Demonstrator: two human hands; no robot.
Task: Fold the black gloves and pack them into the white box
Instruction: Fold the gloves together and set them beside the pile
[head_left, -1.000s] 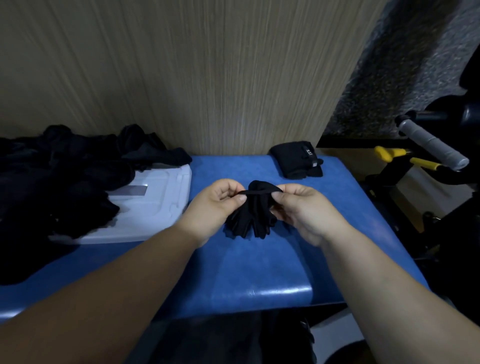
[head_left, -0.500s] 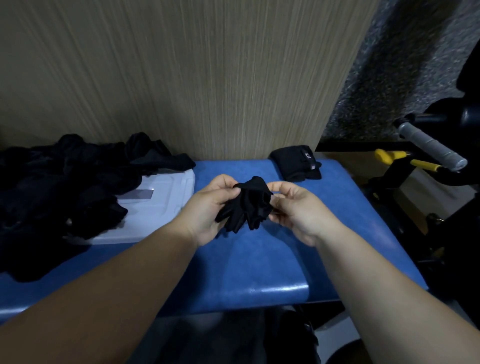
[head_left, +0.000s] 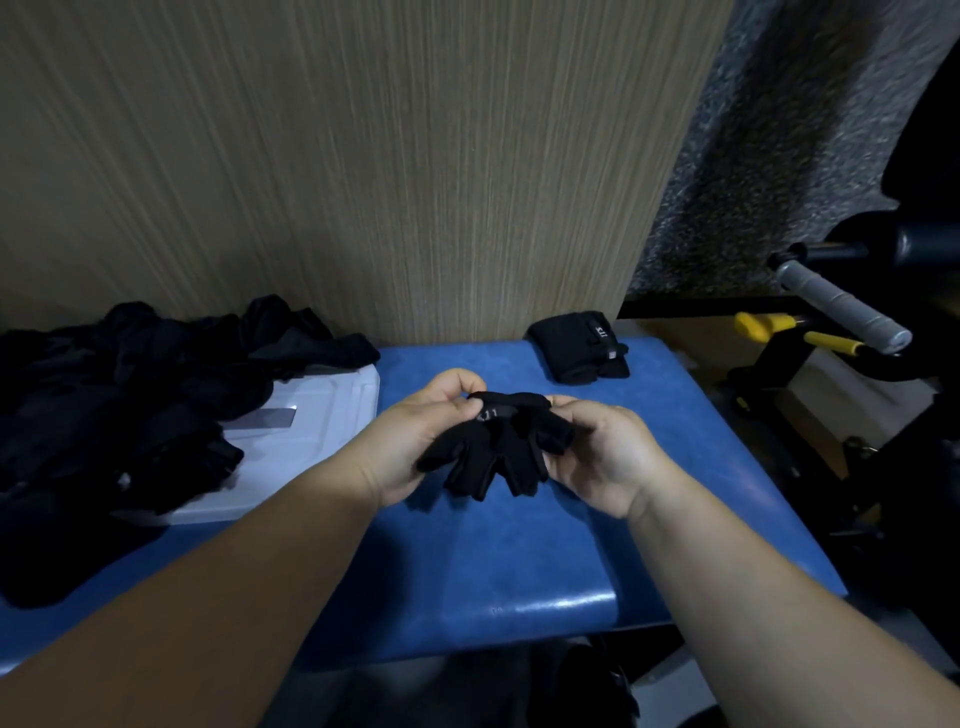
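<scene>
black soft cloth gloves look light and floppy, so they should bend easily but may spring open; the cuff band looks best to hold. the left hand and right hand both pinch that cuff with curled fingers, above the middle of the blue padded bench. the flat white plastic box sits near its left edge.

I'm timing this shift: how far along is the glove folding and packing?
Done: one folded glove bundle lies at the far right of the blue bench, not boxed. In hand: the left hand and right hand grip a pair of black gloves mid-fold, fingers dangling. Left: the heap of loose black gloves draped over the white box, plus packing; none visibly packed.
</scene>
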